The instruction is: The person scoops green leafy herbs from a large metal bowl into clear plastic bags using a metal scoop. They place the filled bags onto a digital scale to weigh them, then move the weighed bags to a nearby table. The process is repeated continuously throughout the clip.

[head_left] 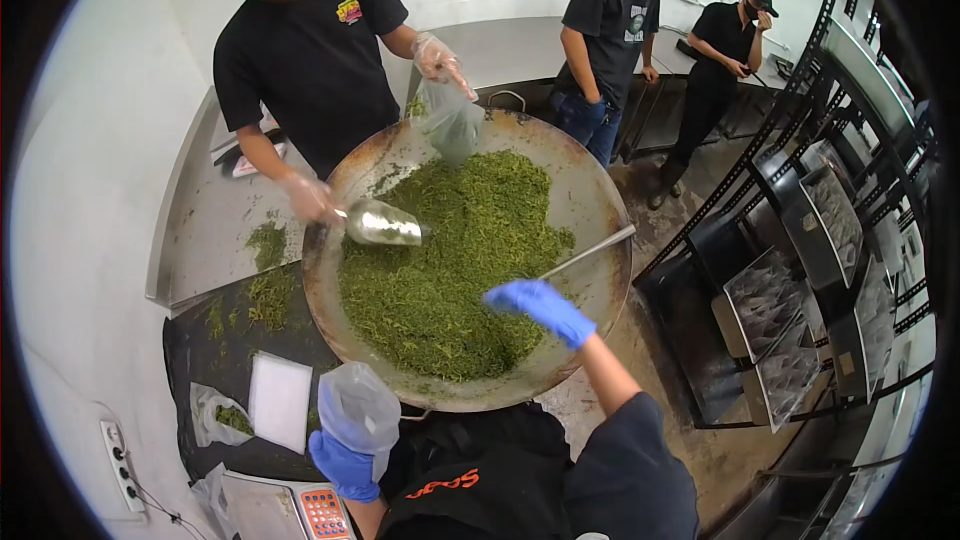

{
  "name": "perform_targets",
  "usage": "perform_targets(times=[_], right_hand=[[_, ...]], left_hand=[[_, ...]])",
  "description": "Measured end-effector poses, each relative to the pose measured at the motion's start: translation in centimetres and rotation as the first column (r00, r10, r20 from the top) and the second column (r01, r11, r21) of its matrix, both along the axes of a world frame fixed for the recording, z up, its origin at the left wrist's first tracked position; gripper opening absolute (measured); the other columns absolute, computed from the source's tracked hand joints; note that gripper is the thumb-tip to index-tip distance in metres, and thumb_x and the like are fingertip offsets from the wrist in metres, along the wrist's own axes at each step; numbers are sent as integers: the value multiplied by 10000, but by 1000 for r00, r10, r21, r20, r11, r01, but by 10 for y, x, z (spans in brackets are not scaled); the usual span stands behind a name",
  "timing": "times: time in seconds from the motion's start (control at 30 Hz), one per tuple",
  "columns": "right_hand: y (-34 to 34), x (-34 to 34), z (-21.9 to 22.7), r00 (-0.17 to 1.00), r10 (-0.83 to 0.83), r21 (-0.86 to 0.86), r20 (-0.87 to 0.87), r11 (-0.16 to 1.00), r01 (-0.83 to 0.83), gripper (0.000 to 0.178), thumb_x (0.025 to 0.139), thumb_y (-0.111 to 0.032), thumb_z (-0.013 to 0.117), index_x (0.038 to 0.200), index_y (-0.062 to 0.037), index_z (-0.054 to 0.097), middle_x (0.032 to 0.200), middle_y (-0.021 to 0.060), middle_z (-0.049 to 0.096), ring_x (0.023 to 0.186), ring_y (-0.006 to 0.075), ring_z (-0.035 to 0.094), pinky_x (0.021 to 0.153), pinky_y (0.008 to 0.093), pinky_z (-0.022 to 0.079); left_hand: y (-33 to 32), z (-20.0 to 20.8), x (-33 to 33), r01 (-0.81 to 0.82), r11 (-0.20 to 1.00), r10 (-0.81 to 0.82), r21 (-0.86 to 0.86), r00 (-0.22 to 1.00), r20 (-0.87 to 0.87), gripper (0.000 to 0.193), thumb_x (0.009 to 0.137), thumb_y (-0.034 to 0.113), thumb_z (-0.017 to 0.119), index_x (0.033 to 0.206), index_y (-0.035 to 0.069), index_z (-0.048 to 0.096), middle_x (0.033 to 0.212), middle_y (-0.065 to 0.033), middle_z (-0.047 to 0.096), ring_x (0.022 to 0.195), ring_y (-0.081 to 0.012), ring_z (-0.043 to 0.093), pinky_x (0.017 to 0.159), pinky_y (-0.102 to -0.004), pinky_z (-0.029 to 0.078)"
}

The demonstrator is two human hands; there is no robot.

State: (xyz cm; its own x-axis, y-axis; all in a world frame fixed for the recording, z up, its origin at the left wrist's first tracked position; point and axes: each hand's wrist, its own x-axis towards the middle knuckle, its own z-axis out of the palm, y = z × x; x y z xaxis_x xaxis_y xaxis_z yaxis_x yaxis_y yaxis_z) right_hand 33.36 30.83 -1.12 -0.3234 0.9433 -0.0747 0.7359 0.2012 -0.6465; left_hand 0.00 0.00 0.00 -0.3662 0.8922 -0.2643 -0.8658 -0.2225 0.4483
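Observation:
A wide metal pan (612,202) holds a heap of shredded green leaves (460,270). My right hand (545,308), in a blue glove, reaches over the near right part of the heap. Its fingers are stretched out and slightly blurred, with nothing seen in them. Just beyond it, a metal rod-like handle (600,246) slants from the leaves over the pan's rim; its other end is hidden. My left hand (345,465), also blue-gloved, is closed on a clear plastic bag (358,405), held upright beside the pan's near left edge. No leaves show in this bag.
Across the pan, a gloved co-worker (310,50) holds a metal scoop (385,224) and a plastic bag (448,120). A scale (260,505), a white tray (280,400) and a leaf-filled bag (215,415) are at left. Two other people stand behind; racks with trays (770,305) line the right.

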Motion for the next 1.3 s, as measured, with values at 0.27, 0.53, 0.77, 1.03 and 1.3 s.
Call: perform_targets(times=[0.27,0.53,0.77,1.03,1.3], right_hand=[[107,81,-96,532,20,50,846,992,-118,211,823,-265,538,873,-134,696,927,73,661,943,261,607,869,435,409],[88,55,-69,588,118,104,800,938,-330,182,780,-225,524,727,-170,689,701,56,666,645,247,656,511,389,466],[145,109,-4,559,-275,520,782,783,-341,134,697,-193,581,583,-192,652,523,26,597,456,192,575,412,363,301],[162,65,-146,420,-237,325,876,934,-150,134,787,-213,546,792,-201,679,750,-16,660,682,163,622,615,388,346],[150,50,-39,628,-68,361,776,863,-353,151,780,-215,527,659,-235,616,581,1,609,543,171,598,578,389,320]], left_hand=[[10,29,5,91,976,-55,197,982,-181,694,781,30,396,1430,137,175,1449,-169,220,1304,-359,289,967,-599,346],[-8,-67,-12,-92,956,-127,-279,728,-674,414,888,180,443,1297,126,418,1243,-116,494,1108,-250,495,950,-388,419],[47,-26,-3,-281,874,-24,-396,789,-614,357,889,259,437,1221,128,457,1170,-99,513,1049,-235,505,913,-379,426],[74,-22,-12,-308,867,-31,-392,751,-660,335,891,349,431,1134,130,502,1086,-79,535,982,-219,515,871,-369,435],[63,-7,-14,-414,847,61,-335,701,-711,365,893,439,424,1047,132,548,1002,-59,556,915,-203,526,828,-359,444]])
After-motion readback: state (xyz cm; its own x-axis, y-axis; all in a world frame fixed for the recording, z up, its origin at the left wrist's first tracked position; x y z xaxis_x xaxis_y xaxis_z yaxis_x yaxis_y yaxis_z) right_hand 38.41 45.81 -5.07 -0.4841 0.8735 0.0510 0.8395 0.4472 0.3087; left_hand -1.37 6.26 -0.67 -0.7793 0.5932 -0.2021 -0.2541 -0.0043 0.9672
